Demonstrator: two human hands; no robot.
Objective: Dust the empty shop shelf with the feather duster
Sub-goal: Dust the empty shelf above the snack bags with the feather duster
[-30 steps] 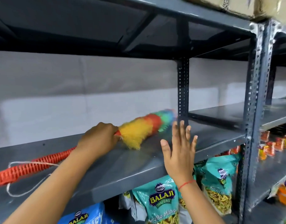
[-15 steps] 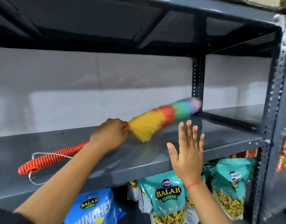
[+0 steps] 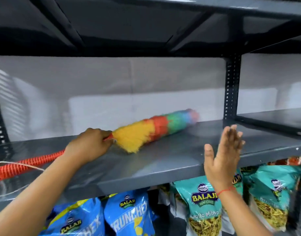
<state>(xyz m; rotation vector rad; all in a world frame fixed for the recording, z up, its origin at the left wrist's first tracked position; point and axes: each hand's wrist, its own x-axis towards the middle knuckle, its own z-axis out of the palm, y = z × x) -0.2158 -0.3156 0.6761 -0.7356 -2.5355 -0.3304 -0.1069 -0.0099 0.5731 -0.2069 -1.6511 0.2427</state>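
- Nearest, below the shelf edge: snack bags hang or stand on the lower level. Blue bags [image 3: 127, 217] read "BALAJI" and what looks like "CRUNCHEX". Teal bags [image 3: 204, 210] read "BALAJI WAFERS"; a line beneath starts "Mitha", the rest hidden or blurred.
- My right hand [image 3: 223, 155] is raised in front of the shelf lip, palm flat, fingers [image 3: 231, 137] spread and released, holding nothing. It touches neither shelf nor duster. Judgement: kept clear as a balance or guard hand, out of the sweep path. A red thread [image 3: 225, 191] circles that wrist.
- My left hand [image 3: 90, 144] is clenched around the orange ribbed handle [image 3: 23, 165] of the feather duster, gripping right where the handle meets the head. Judgement: a choked-up grip gives better control of the head. The handle's tail end trails out to the left over the shelf; a white hanging cord [image 3: 23, 165] loops from it.
- Feather duster head [image 3: 155, 129]: yellow, then orange, green, blue, pink at the tip. It lies low against the empty grey shelf [image 3: 163, 164], pointing right and toward the back. The tip is motion-blurred, so mid-stroke.
- Farther right: a perforated upright post [image 3: 231, 92] at the shelf's back corner, tip near it but apart.
- Farthest: plain pale wall; underside of the shelf above.
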